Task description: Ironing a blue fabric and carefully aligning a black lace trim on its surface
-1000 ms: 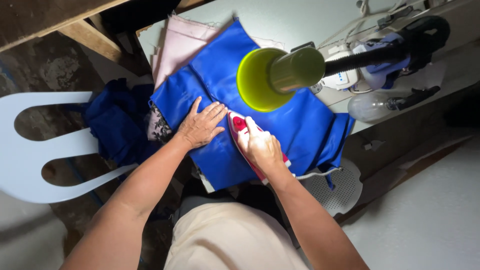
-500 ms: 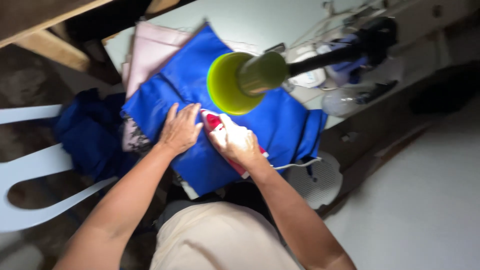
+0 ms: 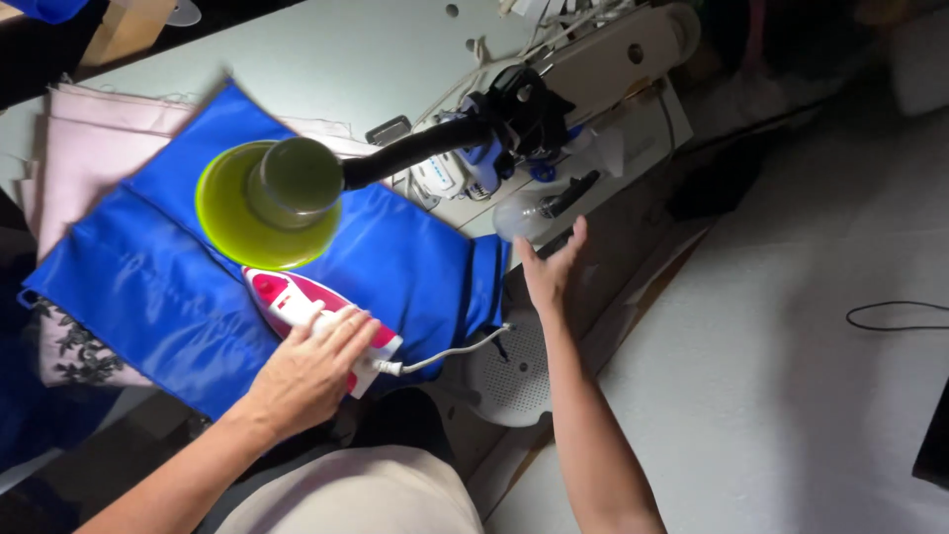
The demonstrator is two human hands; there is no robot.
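Head view: the left hand grips one pink-and-white iron, which lies on one blue cloth at its 1 o'clock. The right hand, at 3 o'clock from the iron, is open and empty, just beside one clear bottle under one green lamp.

Pink and white iron lay flat on blue cloth, nose toward far left, white cord from its rear, cloth spread smooth over table edge

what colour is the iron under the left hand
Pink and white, seen in the head view: the iron lies on the blue cloth under the left hand.
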